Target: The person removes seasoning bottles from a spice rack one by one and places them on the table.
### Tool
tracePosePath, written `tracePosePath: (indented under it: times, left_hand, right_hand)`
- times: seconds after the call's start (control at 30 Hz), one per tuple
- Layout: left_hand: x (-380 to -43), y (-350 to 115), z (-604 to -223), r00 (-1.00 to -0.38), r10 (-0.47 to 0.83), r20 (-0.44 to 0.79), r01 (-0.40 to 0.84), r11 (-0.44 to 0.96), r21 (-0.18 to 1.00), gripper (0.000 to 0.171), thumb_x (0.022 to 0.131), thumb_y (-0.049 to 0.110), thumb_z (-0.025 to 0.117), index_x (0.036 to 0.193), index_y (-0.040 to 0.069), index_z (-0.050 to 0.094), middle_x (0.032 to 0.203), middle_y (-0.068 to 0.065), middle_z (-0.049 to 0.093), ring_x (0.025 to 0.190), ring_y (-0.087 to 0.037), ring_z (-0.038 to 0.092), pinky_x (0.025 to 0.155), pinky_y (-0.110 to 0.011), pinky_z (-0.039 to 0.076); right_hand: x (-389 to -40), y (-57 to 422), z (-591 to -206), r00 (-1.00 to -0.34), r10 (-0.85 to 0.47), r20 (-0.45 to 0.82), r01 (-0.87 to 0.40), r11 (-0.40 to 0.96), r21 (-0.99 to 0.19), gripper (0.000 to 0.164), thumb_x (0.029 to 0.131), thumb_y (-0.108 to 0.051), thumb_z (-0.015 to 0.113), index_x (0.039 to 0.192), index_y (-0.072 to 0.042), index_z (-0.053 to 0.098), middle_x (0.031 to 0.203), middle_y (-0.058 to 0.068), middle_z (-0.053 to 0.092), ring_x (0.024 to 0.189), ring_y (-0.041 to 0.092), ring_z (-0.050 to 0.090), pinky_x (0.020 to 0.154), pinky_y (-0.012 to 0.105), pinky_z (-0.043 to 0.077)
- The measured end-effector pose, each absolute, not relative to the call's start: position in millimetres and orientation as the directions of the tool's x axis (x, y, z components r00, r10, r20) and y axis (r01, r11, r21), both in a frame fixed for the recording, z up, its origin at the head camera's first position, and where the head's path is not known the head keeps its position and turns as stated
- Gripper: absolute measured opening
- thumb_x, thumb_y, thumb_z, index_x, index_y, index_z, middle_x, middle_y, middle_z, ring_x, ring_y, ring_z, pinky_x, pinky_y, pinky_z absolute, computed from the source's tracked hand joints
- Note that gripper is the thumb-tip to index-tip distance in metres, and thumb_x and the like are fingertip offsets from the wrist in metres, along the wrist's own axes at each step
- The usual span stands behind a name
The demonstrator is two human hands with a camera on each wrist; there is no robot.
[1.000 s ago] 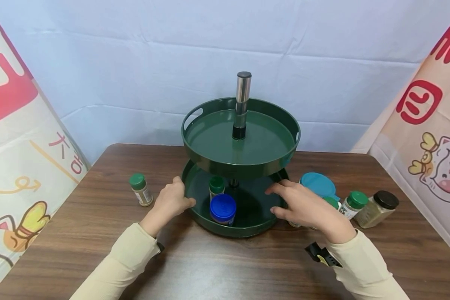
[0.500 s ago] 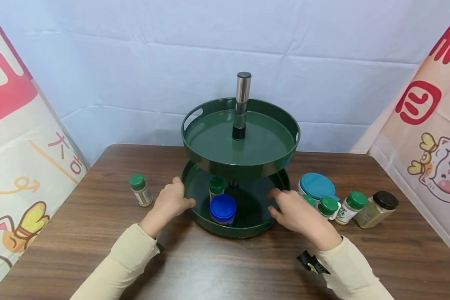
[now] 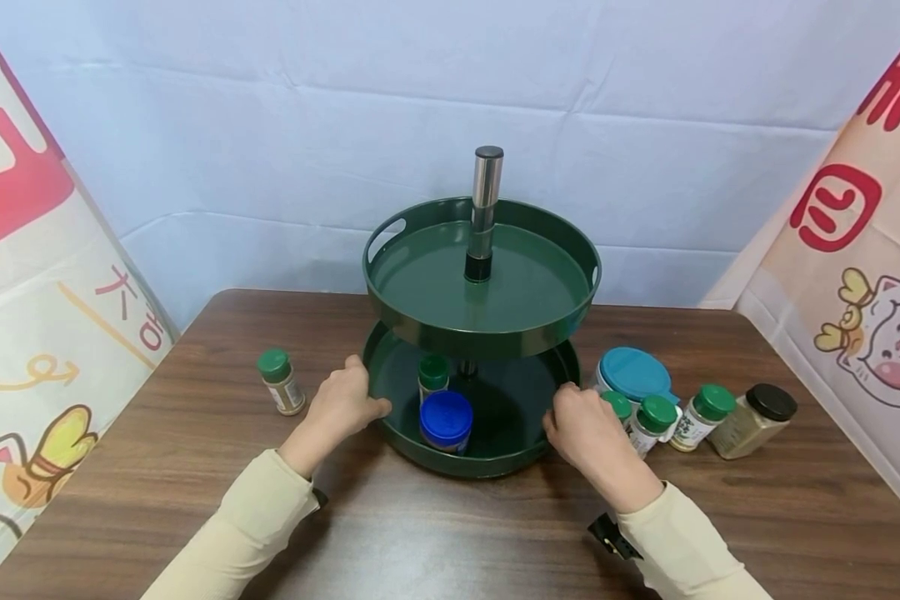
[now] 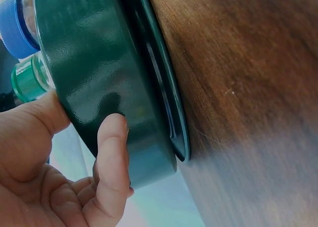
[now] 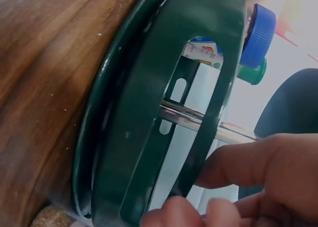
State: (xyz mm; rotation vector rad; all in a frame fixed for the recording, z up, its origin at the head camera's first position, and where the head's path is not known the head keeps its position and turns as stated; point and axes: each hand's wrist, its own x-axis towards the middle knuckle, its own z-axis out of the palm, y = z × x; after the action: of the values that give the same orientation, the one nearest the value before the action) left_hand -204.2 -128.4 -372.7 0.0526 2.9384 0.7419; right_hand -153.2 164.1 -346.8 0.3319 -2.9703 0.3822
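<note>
A dark green two-tier tray [image 3: 472, 468] with a steel post [image 3: 485, 192] stands on the table. Its left rim is pinched by my left hand [image 3: 342, 400], thumb over the top edge and a finger along the outer wall [image 4: 84, 53]. On the opposite side, my right hand [image 3: 591, 437] grips the lower rim beside a handle slot, with thumb and fingers about the edge in the right wrist view. Inside the lower tier sit a blue-lidded jar [image 3: 446, 417] and a green-capped spice jar [image 3: 433, 372]. The upper tier [image 3: 487, 342] holds nothing.
Left of the tray stands another green-capped spice jar [image 3: 281, 382]. Crowded at the right are a blue-lidded container [image 3: 633, 373], several green-capped spice jars [image 3: 694, 417] and a black-capped jar [image 3: 753, 419]. A pale cloth [image 3: 270, 150] hangs behind the wooden table [image 3: 420, 542].
My right hand has drawn back from over the lower tier toward the near right rim, its fingers closing on the edge. Jars behind it show more. The left hand stays put.
</note>
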Motion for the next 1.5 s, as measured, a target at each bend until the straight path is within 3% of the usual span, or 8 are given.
tracePosePath:
  times: [0.13,0.4,0.77,0.97,1.07,1.17,1.5]
  left_hand:
    - [-204,-129,-372,-0.993,0.057,-0.106,0.0,0.879,0.477,0.066,0.07,0.029,0.07,0.111,-0.01,0.037,0.077,-0.019,0.058,0.061,-0.025,0.055,0.05,-0.038,0.047]
    - [-204,-127,-373,-0.993,0.057,-0.102,0.002,0.88,0.476,0.064,0.07,0.03,0.071,0.109,-0.009,0.038,0.078,-0.019,0.058,0.062,-0.025,0.055,0.052,-0.038,0.048]
    - [-202,-130,-375,-0.991,0.056,-0.124,-0.013,0.869,0.495,0.067,0.071,0.03,0.071,0.113,-0.01,0.036,0.075,-0.017,0.057,0.06,-0.024,0.055,0.051,-0.037,0.048]
    - [-202,-131,-374,-0.991,0.066,-0.116,0.0,0.867,0.498,0.069,0.072,0.029,0.07,0.116,-0.011,0.035,0.077,-0.018,0.058,0.06,-0.024,0.055,0.051,-0.036,0.048]
    - [-203,-131,-373,-0.991,0.071,-0.113,0.007,0.872,0.489,0.069,0.073,0.028,0.07,0.117,-0.012,0.034,0.08,-0.02,0.059,0.062,-0.025,0.056,0.052,-0.037,0.049]
    - [-203,-130,-372,-0.99,0.077,-0.122,0.007,0.874,0.486,0.07,0.074,0.028,0.069,0.119,-0.012,0.034,0.083,-0.022,0.059,0.063,-0.025,0.056,0.052,-0.037,0.049]
    - [-202,-131,-370,-0.987,0.112,-0.114,0.043,0.872,0.487,0.067,0.076,0.027,0.068,0.117,-0.013,0.035,0.085,-0.023,0.059,0.064,-0.024,0.056,0.054,-0.038,0.05]
  right_hand:
    - [-156,165,-351,-0.97,-0.19,0.15,-0.222,0.945,-0.241,0.028,0.08,-0.005,0.057,0.055,-0.007,0.045,0.057,0.009,0.039,0.038,0.018,0.039,0.034,0.031,0.037]
    - [-160,165,-359,-0.988,-0.116,0.099,-0.137,0.963,-0.233,0.026,0.08,-0.007,0.055,0.055,-0.004,0.046,0.059,0.012,0.04,0.038,0.021,0.041,0.034,0.035,0.039]
    - [-160,163,-364,-0.986,-0.126,0.109,-0.148,0.964,-0.22,0.025,0.079,-0.007,0.056,0.058,-0.002,0.043,0.053,0.012,0.04,0.036,0.021,0.041,0.034,0.036,0.041]
    - [-159,163,-367,-0.985,-0.111,0.129,-0.139,0.962,-0.236,0.02,0.08,-0.007,0.053,0.07,0.011,0.05,0.048,0.01,0.04,0.034,0.02,0.039,0.031,0.034,0.038]
    - [-158,164,-368,-0.984,-0.111,0.138,-0.143,0.957,-0.252,0.02,0.08,-0.006,0.051,0.064,0.006,0.051,0.05,0.01,0.04,0.034,0.02,0.038,0.031,0.032,0.035]
    - [-157,165,-368,-0.982,-0.115,0.151,-0.152,0.952,-0.264,0.029,0.079,-0.005,0.05,0.051,-0.007,0.044,0.056,0.009,0.038,0.038,0.019,0.039,0.034,0.031,0.036]
    - [-154,166,-365,-0.993,-0.047,0.111,-0.08,0.945,-0.316,0.028,0.079,-0.007,0.048,0.051,-0.008,0.043,0.053,0.008,0.04,0.037,0.019,0.041,0.035,0.032,0.037]
